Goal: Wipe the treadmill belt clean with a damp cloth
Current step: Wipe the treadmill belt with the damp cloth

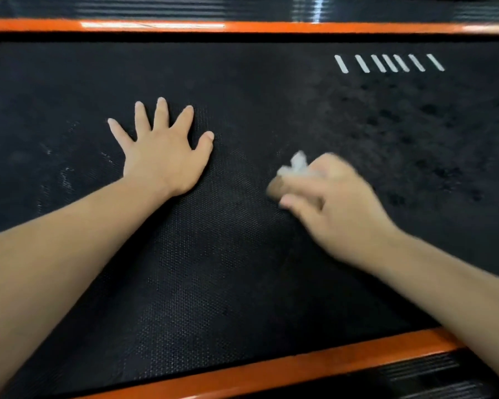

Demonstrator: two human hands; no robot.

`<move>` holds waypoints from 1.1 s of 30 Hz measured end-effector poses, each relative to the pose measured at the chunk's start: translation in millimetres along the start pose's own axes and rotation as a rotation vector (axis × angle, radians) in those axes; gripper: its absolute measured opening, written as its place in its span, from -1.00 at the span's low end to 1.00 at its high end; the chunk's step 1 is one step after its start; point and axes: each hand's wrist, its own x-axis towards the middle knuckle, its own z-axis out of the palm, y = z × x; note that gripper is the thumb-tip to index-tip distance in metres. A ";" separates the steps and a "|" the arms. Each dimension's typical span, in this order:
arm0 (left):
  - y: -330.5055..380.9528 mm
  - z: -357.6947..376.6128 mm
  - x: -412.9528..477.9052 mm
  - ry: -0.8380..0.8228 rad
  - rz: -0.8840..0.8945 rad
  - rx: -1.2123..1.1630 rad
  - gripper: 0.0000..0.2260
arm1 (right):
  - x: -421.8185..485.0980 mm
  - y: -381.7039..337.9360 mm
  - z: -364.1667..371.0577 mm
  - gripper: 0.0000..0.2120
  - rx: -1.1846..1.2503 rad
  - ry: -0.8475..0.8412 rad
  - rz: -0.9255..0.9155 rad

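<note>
One white cloth [298, 164], pretty blurry, sits on the black treadmill belt [242, 254] a bit right of the middle. It's bunched up under the right hand [337, 208], whose fingers are curled around it. The left hand [164, 156] is planted flat on the belt nearby, all five fingers spread apart. Seven slanted white stripes [389, 63] are printed near the belt's far right edge, above a blotchy greyish patch. There are two orange side strips, one along the far edge [271, 26] and one along the near edge [300, 367].
</note>
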 end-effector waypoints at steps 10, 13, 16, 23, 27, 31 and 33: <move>8.5 -8.9 -10.2 0.063 0.054 -0.146 -0.51 | -29.6 10.3 -14.6 -0.74 -0.018 0.022 0.051; 30.0 -8.5 -14.3 0.092 0.122 -0.194 -0.57 | -54.5 -18.8 -18.7 -0.69 0.143 -0.238 -0.226; 55.4 -5.1 -17.0 0.041 0.115 -0.204 -0.55 | -27.1 30.1 -33.3 -0.78 -0.053 -0.133 -0.209; 67.2 10.3 -19.0 0.003 0.087 -0.040 -0.43 | -35.5 23.7 -19.0 -0.76 0.038 -0.119 -0.167; 67.2 9.2 -20.0 -0.010 0.092 -0.031 -0.43 | 26.1 79.8 -33.4 -0.75 -0.097 0.035 -0.012; 67.7 10.0 -19.6 -0.001 0.089 -0.032 -0.44 | 56.6 77.8 -12.3 -0.75 -0.151 0.123 0.139; 67.9 10.4 -20.3 0.010 0.089 -0.032 -0.44 | 37.6 43.5 -0.1 -0.77 -0.015 0.007 -0.062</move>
